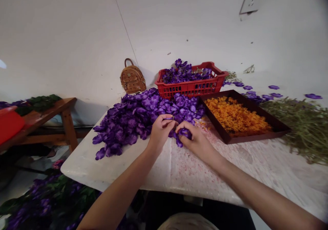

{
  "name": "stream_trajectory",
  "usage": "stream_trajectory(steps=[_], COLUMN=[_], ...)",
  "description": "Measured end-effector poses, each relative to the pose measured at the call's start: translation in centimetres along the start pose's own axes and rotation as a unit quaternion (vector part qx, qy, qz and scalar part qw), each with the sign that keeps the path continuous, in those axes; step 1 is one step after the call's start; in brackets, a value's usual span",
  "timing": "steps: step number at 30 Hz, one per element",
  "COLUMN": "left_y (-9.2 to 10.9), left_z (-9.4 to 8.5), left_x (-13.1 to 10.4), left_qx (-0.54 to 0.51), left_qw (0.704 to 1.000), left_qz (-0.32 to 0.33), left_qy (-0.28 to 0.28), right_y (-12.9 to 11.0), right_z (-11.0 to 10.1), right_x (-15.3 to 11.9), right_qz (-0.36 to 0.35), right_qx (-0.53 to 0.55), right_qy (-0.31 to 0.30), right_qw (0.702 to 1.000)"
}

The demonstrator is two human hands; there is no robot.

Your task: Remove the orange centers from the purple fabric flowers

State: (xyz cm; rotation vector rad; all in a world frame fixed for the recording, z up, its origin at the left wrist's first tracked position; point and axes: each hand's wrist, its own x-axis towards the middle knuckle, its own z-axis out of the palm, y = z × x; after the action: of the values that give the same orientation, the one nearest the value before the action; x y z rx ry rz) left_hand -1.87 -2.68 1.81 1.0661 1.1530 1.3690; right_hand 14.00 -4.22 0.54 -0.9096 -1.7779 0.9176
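Both hands meet at the middle of the white table (164,161), in front of a heap of purple petals (135,120). My left hand (164,129) is pinched closed around something thin, probably a stem, too small to make out clearly. In my right hand (192,136), curled fingers hold a purple flower (183,133) close to the left fingertips. To the right lies a dark tray (256,139) filled with small orange pieces (235,117).
A red basket (189,89) of purple flowers stands behind the heap, with a brown backpack (132,79) to its left. Green stems (304,127) and loose petals lie at the right. A wooden bench (69,127) stands at the left; flowers fill the lower left.
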Motion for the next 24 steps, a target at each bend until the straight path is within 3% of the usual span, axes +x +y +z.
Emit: stream_trajectory(steps=[6,11,13,15,17,18,21,24], left_y=[0.4,0.5,0.5,0.5,0.5,0.5,0.4,-0.1], left_z=[0.4,0.7,0.8,0.7,0.5,0.4,0.3,0.4], left_x=[-0.2,0.4,1.1,1.7,2.1,2.2,2.1,2.1], left_qx=[-0.033,-0.087,-0.092,-0.058,0.027,0.081,0.217,0.254], left_qw=[0.992,0.989,0.991,0.997,0.999,0.995,0.967,0.947], left_qz=[-0.105,-0.113,-0.093,-0.051,0.007,0.037,0.113,0.174], left_qy=[-0.066,-0.042,-0.029,-0.022,-0.031,-0.041,-0.073,-0.090], right_y=[-0.6,-1.5,-1.6,-1.2,-0.2,0.5,2.9,4.9], right_z=[1.3,0.8,0.0,-1.2,-2.6,-3.4,-4.9,-5.3], right_x=[-1.8,-3.9,-4.5,-4.7,-4.4,-4.1,-3.2,-2.9], right_qz=[-0.111,-0.130,-0.148,-0.151,-0.109,-0.069,0.020,0.036], right_qx=[-0.134,-0.222,-0.204,-0.179,-0.209,-0.248,-0.365,-0.444], right_qy=[-0.063,-0.143,-0.099,0.001,0.111,0.127,0.070,0.027], right_qw=[0.983,0.956,0.963,0.972,0.966,0.958,0.928,0.895])
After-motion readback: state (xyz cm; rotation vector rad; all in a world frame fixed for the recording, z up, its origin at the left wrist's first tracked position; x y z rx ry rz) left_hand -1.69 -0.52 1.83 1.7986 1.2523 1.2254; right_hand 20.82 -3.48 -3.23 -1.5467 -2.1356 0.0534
